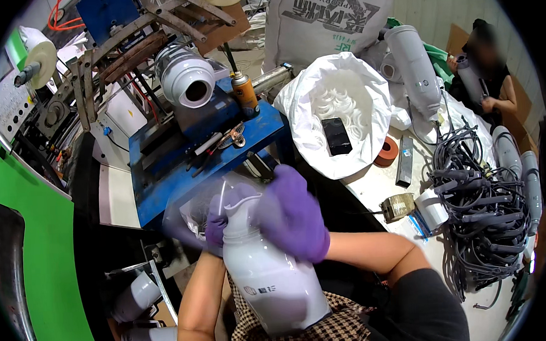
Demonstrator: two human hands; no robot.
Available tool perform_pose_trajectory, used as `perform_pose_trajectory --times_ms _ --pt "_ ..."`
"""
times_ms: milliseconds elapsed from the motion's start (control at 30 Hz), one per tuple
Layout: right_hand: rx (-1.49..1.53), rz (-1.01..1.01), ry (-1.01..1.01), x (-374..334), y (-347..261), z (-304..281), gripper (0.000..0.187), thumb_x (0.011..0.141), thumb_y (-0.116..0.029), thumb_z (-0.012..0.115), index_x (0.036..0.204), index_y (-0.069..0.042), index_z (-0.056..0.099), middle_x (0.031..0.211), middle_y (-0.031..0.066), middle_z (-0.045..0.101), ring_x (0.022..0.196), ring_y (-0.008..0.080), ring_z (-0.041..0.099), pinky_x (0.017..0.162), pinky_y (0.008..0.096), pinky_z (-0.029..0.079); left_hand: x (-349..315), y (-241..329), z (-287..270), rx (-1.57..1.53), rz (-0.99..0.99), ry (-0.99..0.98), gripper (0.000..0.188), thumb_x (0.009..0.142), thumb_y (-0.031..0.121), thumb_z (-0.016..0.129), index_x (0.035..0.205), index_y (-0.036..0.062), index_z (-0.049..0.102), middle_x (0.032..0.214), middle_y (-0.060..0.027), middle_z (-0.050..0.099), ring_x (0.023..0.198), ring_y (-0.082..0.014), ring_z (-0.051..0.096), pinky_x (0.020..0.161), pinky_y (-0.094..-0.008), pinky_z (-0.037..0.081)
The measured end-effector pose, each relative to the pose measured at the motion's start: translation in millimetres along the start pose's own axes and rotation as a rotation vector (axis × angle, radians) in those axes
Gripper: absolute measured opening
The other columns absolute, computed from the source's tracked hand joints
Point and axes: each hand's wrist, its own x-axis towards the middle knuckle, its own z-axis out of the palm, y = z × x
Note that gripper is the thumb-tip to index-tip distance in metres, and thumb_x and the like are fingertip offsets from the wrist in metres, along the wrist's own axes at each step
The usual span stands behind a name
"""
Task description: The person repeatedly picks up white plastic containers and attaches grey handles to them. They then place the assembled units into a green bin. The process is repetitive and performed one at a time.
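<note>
A glossy pale grey plastic bottle (273, 288) leans upright against my lap, its neck pointing away from me. In its purple glove, my left hand (216, 228) closes around the far left side of the neck. A thin white plastic strip (223, 193) curls up beside the open rim. My right hand (292, 216), also purple-gloved and smeared by motion, lies closed against the right side of the neck; whatever its fingers hold is hidden. A blurred clear plastic bag (185, 203) hangs around my left hand.
A blue bench (157, 192) carries another bottle (185, 76), hand tools (219, 142) and a spray can (245, 95). On the right stand a white sack (312, 147) of plastic rings with a black phone (336, 136), and heaped dark straps (482, 215). A person (503, 90) works behind.
</note>
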Motion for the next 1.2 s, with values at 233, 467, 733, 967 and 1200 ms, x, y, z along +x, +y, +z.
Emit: perform_pose_trajectory --times_ms 233,467,733,967,1200 --pt "0.849 0.701 -0.164 1.8 39.6 -6.5 0.045 0.089 -0.031 0.067 0.123 -0.002 0.063 0.11 0.0148 0.068 0.103 0.0257 0.066 0.095 0.0331 0.049 -2.8 3.0 -4.7 0.12 -0.157 0.182 0.056 0.108 0.048 0.038 0.086 0.0034 0.064 0.11 -0.0158 0.068 0.095 -0.0284 0.066 0.087 -0.0414 0.056" --pt "1.978 0.852 0.003 1.9 41.5 -21.0 0.073 0.101 -0.062 0.044 0.138 -0.001 0.056 0.146 0.0169 0.053 0.136 0.0306 0.05 0.116 0.0442 0.038 16.8 -11.9 23.1 0.083 -0.244 0.432 0.047 0.109 0.042 0.04 0.107 0.0024 0.065 0.106 -0.0146 0.07 0.098 -0.0246 0.069 0.091 -0.0378 0.057" --pt "1.336 0.714 -0.242 -4.9 35.8 -68.0 0.064 0.102 -0.056 0.048 0.126 0.001 0.064 0.144 0.0197 0.055 0.13 0.0268 0.054 0.112 0.0389 0.04 22.1 -28.0 2.8 0.573 0.113 0.547 0.024 0.106 0.021 0.052 0.115 0.0003 0.06 0.109 -0.0111 0.065 0.097 -0.02 0.064 0.087 -0.0339 0.056" --pt "-0.029 0.699 0.228 -49.5 70.4 -102.0 0.02 0.098 -0.018 0.06 0.104 -0.002 0.07 0.104 0.0085 0.067 0.088 0.0239 0.064 0.08 0.0332 0.05 -135.7 -27.4 15.9 1.734 0.099 1.039 0.024 0.1 0.018 0.056 0.109 -0.0034 0.062 0.107 -0.0225 0.059 0.1 -0.0425 0.056 0.094 -0.0448 0.044" --pt "1.131 1.142 0.725 -112.6 86.5 -0.8 0.018 0.105 -0.025 0.055 0.094 -0.011 0.059 0.085 0.0 0.057 0.076 0.0125 0.055 0.07 0.0297 0.049 -183.6 -15.0 103.9 1.778 0.139 0.165 0.028 0.091 0.0 0.06 0.118 -0.004 0.067 0.11 -0.0199 0.07 0.105 -0.0331 0.068 0.093 -0.0395 0.054"
